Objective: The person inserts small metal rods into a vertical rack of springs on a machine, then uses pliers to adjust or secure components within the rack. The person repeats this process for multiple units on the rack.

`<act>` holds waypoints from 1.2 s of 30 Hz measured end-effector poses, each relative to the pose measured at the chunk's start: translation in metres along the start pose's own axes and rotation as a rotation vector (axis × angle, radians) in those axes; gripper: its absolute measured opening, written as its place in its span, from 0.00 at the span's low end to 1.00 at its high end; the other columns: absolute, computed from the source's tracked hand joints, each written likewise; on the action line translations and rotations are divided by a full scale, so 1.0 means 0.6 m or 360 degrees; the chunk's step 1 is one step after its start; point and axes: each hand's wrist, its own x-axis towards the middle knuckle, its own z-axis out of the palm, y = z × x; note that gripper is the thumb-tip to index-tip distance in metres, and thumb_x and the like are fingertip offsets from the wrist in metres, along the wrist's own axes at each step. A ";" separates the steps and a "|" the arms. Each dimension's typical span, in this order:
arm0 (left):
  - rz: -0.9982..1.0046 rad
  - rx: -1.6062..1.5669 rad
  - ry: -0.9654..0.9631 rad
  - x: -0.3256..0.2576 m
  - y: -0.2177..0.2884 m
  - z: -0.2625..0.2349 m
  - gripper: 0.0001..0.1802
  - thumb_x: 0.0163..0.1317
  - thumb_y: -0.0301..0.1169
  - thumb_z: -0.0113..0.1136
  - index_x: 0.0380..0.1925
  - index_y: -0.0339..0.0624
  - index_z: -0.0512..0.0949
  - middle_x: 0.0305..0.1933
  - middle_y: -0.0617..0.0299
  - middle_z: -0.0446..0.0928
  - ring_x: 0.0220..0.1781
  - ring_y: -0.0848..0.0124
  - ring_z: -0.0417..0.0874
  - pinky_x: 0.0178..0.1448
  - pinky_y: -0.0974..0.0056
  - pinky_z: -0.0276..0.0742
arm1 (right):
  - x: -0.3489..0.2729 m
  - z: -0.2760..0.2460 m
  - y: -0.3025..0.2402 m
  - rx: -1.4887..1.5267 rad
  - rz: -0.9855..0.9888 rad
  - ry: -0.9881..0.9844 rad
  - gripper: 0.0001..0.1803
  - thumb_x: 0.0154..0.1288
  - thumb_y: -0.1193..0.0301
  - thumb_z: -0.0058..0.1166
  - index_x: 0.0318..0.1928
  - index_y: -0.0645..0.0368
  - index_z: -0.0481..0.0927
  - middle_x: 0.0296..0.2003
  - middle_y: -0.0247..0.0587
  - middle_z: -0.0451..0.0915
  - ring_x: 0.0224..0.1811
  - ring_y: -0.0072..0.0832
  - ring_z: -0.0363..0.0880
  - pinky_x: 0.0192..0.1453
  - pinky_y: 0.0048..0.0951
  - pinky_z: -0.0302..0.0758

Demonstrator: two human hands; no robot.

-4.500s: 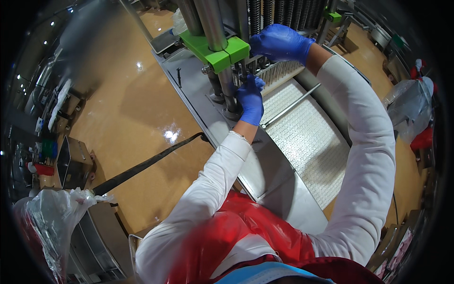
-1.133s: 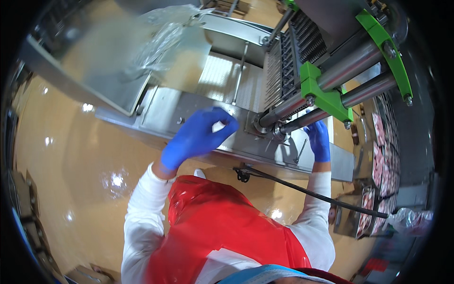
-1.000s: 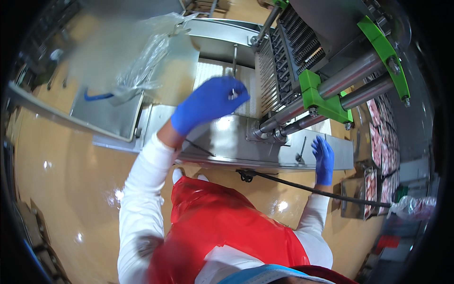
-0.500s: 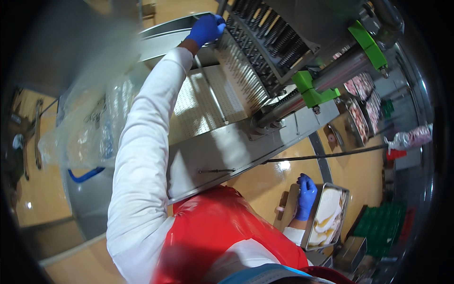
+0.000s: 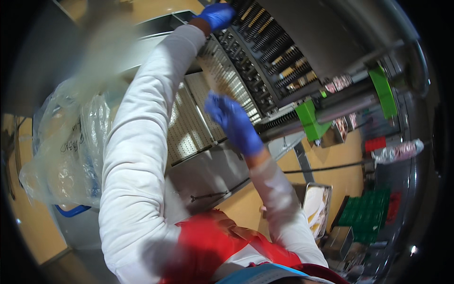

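Observation:
My left hand (image 5: 215,17), in a blue glove, is at the far side of a metal machine, beside the block of black springs (image 5: 269,40). Its fingers look curled, but what they hold is hidden. My right hand (image 5: 236,122), also blue-gloved, is over the near side of the perforated conveyor belt (image 5: 184,128), in front of the row of thin metal needles (image 5: 239,87). Motion blurs its fingers, and nothing can be made out in them. A thin rod (image 5: 197,108) crosses above the belt.
Green clamps (image 5: 309,120) sit on a thick metal bar at the right. Clear plastic sheeting (image 5: 71,151) hangs at the left. A metal tray with pale contents (image 5: 316,208), green crates (image 5: 364,215) and a black cable (image 5: 331,169) are at the right.
My right hand has risen from beside the metal tray to the belt and needles. My left hand has shifted slightly up and right along the machine. The view has turned somewhat.

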 end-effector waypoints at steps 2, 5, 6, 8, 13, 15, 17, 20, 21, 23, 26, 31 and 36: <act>-0.0019 0.0074 -0.0180 0.021 0.040 -0.001 0.16 0.58 0.29 0.63 0.47 0.48 0.87 0.48 0.49 0.87 0.53 0.48 0.87 0.56 0.48 0.83 | 0.166 -0.033 -0.011 0.0374 0.0026 0.0203 0.28 0.78 0.52 0.54 0.63 0.64 0.75 0.52 0.47 0.81 0.55 0.35 0.79 0.61 0.34 0.78; 0.0033 0.0119 -0.0303 0.041 0.044 -0.024 0.15 0.64 0.31 0.57 0.49 0.49 0.86 0.50 0.49 0.87 0.55 0.48 0.87 0.58 0.48 0.83 | 0.412 -0.139 0.022 0.0018 -0.0563 0.0196 0.29 0.79 0.49 0.50 0.64 0.61 0.74 0.58 0.49 0.79 0.59 0.40 0.79 0.62 0.38 0.78; -0.0025 0.0065 -0.0309 0.048 0.044 -0.030 0.15 0.65 0.32 0.56 0.49 0.49 0.86 0.50 0.50 0.87 0.54 0.49 0.87 0.57 0.48 0.83 | 0.457 -0.150 0.019 0.0114 -0.0697 0.0154 0.26 0.80 0.50 0.48 0.63 0.59 0.75 0.57 0.46 0.80 0.58 0.38 0.80 0.59 0.36 0.80; -0.0070 0.0138 -0.0273 0.033 0.005 -0.038 0.14 0.66 0.34 0.56 0.48 0.48 0.84 0.49 0.50 0.86 0.52 0.48 0.87 0.54 0.47 0.83 | 0.493 -0.052 -0.017 0.0984 -0.0480 0.0079 0.20 0.82 0.53 0.46 0.55 0.55 0.80 0.48 0.38 0.85 0.48 0.30 0.85 0.49 0.29 0.84; 0.0166 0.0159 -0.0214 0.034 0.016 -0.033 0.12 0.66 0.33 0.57 0.46 0.45 0.83 0.46 0.51 0.86 0.50 0.49 0.87 0.52 0.47 0.83 | 0.521 -0.076 -0.032 0.0868 -0.0483 0.0308 0.19 0.79 0.51 0.52 0.38 0.52 0.79 0.31 0.33 0.80 0.32 0.22 0.81 0.38 0.22 0.82; 0.0335 0.0311 -0.0241 0.033 0.008 -0.046 0.12 0.65 0.33 0.59 0.47 0.45 0.83 0.45 0.52 0.86 0.51 0.50 0.87 0.53 0.48 0.83 | 0.522 -0.072 -0.035 0.0953 -0.0348 0.0361 0.20 0.77 0.50 0.54 0.35 0.51 0.76 0.27 0.30 0.76 0.30 0.21 0.78 0.36 0.22 0.81; 0.0340 0.0367 -0.0264 0.046 -0.005 -0.036 0.14 0.62 0.32 0.62 0.48 0.47 0.84 0.45 0.55 0.86 0.51 0.54 0.87 0.53 0.50 0.83 | 0.524 -0.061 -0.041 0.1067 -0.0241 0.0389 0.20 0.77 0.49 0.55 0.35 0.51 0.75 0.25 0.29 0.73 0.28 0.20 0.76 0.35 0.21 0.81; 0.0512 0.0394 -0.0267 0.062 -0.002 -0.021 0.13 0.63 0.32 0.61 0.47 0.47 0.84 0.49 0.57 0.86 0.51 0.55 0.87 0.54 0.51 0.84 | 0.532 -0.086 -0.051 0.1158 -0.0225 0.0445 0.21 0.77 0.49 0.55 0.35 0.51 0.75 0.25 0.28 0.72 0.27 0.19 0.75 0.33 0.21 0.80; 0.0699 0.0451 -0.0243 0.066 -0.012 -0.016 0.12 0.64 0.33 0.60 0.46 0.46 0.85 0.51 0.57 0.85 0.52 0.55 0.87 0.54 0.51 0.84 | 0.531 -0.090 -0.050 0.1154 -0.0231 0.0424 0.21 0.77 0.49 0.55 0.35 0.52 0.75 0.24 0.29 0.71 0.27 0.19 0.74 0.33 0.21 0.79; 0.0949 0.0494 -0.0194 0.082 -0.045 -0.009 0.11 0.66 0.34 0.59 0.44 0.45 0.86 0.53 0.57 0.85 0.52 0.56 0.88 0.55 0.52 0.85 | 0.534 -0.078 -0.051 0.1126 -0.0276 0.0391 0.21 0.78 0.49 0.54 0.35 0.52 0.74 0.24 0.28 0.71 0.26 0.19 0.73 0.32 0.20 0.78; 0.1074 0.0400 -0.0183 0.089 -0.082 -0.010 0.10 0.64 0.34 0.60 0.40 0.46 0.87 0.45 0.52 0.85 0.46 0.53 0.88 0.50 0.50 0.84 | 0.533 -0.046 -0.045 0.1179 -0.0296 0.0351 0.21 0.79 0.50 0.51 0.34 0.51 0.74 0.22 0.27 0.70 0.26 0.20 0.73 0.32 0.20 0.78; 0.0546 -0.0087 -0.0138 0.020 -0.056 -0.016 0.12 0.66 0.33 0.61 0.47 0.52 0.87 0.43 0.57 0.85 0.46 0.54 0.88 0.50 0.49 0.83 | 0.526 -0.077 -0.056 0.1418 -0.0223 0.0347 0.19 0.81 0.52 0.48 0.35 0.51 0.74 0.23 0.27 0.71 0.27 0.23 0.74 0.36 0.23 0.78; -0.0256 -0.0462 0.0712 -0.050 0.010 0.051 0.13 0.65 0.41 0.65 0.44 0.50 0.89 0.43 0.52 0.86 0.47 0.52 0.87 0.53 0.49 0.82 | 0.533 -0.068 -0.056 0.1340 -0.0275 0.0293 0.18 0.81 0.52 0.46 0.38 0.52 0.75 0.26 0.29 0.73 0.30 0.24 0.75 0.39 0.25 0.78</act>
